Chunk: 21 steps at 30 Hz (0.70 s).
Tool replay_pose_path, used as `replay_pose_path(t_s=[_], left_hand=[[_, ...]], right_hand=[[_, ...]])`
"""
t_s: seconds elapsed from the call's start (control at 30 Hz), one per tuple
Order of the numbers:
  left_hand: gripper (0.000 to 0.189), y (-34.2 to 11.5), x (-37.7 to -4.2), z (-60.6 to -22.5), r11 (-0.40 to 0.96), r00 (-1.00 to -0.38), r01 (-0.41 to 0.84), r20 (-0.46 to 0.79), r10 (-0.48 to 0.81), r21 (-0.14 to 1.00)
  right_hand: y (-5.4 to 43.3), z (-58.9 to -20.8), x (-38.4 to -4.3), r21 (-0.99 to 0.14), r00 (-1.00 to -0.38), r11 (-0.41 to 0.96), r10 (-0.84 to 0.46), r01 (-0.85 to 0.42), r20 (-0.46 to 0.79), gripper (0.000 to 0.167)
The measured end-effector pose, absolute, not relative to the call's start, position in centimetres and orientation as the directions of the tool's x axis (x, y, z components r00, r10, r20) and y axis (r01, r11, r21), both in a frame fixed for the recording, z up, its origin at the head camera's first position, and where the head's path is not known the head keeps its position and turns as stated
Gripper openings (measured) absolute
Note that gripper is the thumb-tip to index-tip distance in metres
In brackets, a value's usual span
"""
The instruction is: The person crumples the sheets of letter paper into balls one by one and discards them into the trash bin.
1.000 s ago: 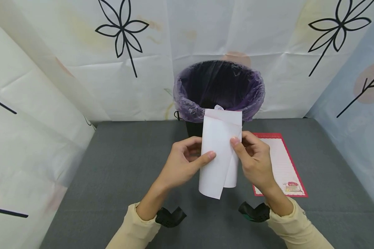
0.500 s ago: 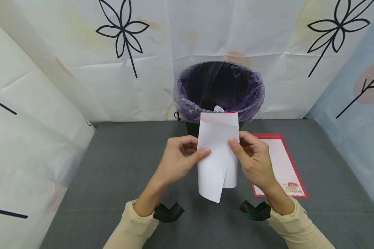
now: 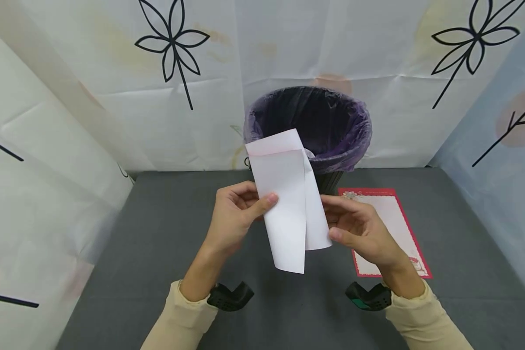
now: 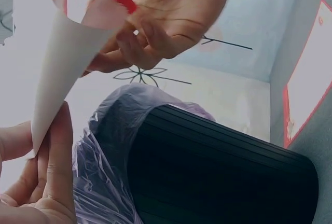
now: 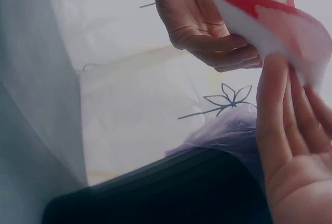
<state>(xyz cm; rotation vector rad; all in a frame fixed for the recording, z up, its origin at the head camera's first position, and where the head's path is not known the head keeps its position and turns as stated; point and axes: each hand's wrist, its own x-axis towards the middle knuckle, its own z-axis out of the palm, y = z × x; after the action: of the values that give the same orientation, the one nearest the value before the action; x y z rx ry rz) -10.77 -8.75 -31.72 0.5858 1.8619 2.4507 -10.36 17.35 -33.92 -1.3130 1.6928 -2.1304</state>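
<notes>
A sheet of paper (image 3: 284, 209), plain white outside, is rolled into a loose tube with overlapping edges. My left hand (image 3: 232, 218) pinches its left side, thumb in front and fingers behind. In the right wrist view, red-bordered printing shows on the inner face of the paper (image 5: 290, 32). My right hand (image 3: 365, 231) is at the tube's lower right edge, its fingers (image 5: 275, 94) fairly straight and lightly touching the outside. From the left wrist view, the paper (image 4: 65, 63) narrows like a cone toward the left hand's pinch.
Behind the paper stands a dark bin (image 3: 330, 180) with a purple plastic liner (image 3: 356, 141) over its rim. A red-bordered letter sheet (image 3: 391, 214) lies on the grey table (image 3: 166, 243) at right. Patterned cloth walls enclose the back and sides.
The rolled paper has shifted left and tilted, its top now leaning left. My right hand has let go of its pinch and slid down and right, uncovering more of the letter sheet.
</notes>
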Motion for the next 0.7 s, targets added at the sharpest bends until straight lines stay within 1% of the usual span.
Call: replay_pose_path(t_s=[0.07, 0.1, 0.13, 0.2, 0.27, 0.33, 0.53, 0.63, 0.7], left_hand=[[0.024, -8.8, -10.8, -31.7, -0.318, -0.930, 0.209, 0.289, 0.229, 0.925], [0.025, -8.8, -10.8, -31.7, -0.328, -0.929, 0.205, 0.289, 0.231, 0.922], [0.026, -8.8, -10.8, -31.7, -0.333, -0.928, 0.204, 0.290, 0.233, 0.921], [0.026, -8.6, -10.8, -31.7, -0.336, -0.929, 0.204, 0.290, 0.231, 0.920], [0.025, -8.4, -10.7, -31.7, -0.327, -0.930, 0.214, 0.294, 0.220, 0.920], [0.023, -8.2, -10.6, -31.7, -0.308, -0.931, 0.233, 0.303, 0.203, 0.922], [0.020, -7.7, -10.5, -31.7, -0.205, -0.918, 0.339, 0.370, 0.139, 0.918], [0.018, -7.6, -10.5, -31.8, -0.149, -0.908, 0.385, 0.402, 0.117, 0.911], [0.017, -7.5, -10.5, -31.9, -0.133, -0.904, 0.400, 0.414, 0.108, 0.907]], right_hand=[[17.4, -34.3, -10.7, -0.814, -0.550, -0.472, -0.603, -0.337, 0.577, 0.051], [17.3, -34.5, -10.9, -0.804, -0.527, -0.508, -0.612, -0.309, 0.589, 0.053], [17.2, -34.6, -11.0, -0.798, -0.514, -0.531, -0.617, -0.285, 0.595, 0.054], [17.0, -34.8, -11.2, -0.789, -0.508, -0.558, -0.617, -0.255, 0.601, 0.057], [16.8, -35.1, -11.2, -0.795, -0.525, -0.553, -0.612, -0.251, 0.592, 0.060], [16.6, -35.2, -11.2, -0.807, -0.556, -0.529, -0.600, -0.263, 0.575, 0.063], [15.9, -35.3, -10.8, -0.847, -0.644, -0.439, -0.561, -0.301, 0.520, 0.065], [15.6, -35.2, -10.6, -0.865, -0.674, -0.404, -0.554, -0.296, 0.489, 0.065], [15.6, -35.2, -10.5, -0.870, -0.679, -0.399, -0.554, -0.291, 0.481, 0.064]])
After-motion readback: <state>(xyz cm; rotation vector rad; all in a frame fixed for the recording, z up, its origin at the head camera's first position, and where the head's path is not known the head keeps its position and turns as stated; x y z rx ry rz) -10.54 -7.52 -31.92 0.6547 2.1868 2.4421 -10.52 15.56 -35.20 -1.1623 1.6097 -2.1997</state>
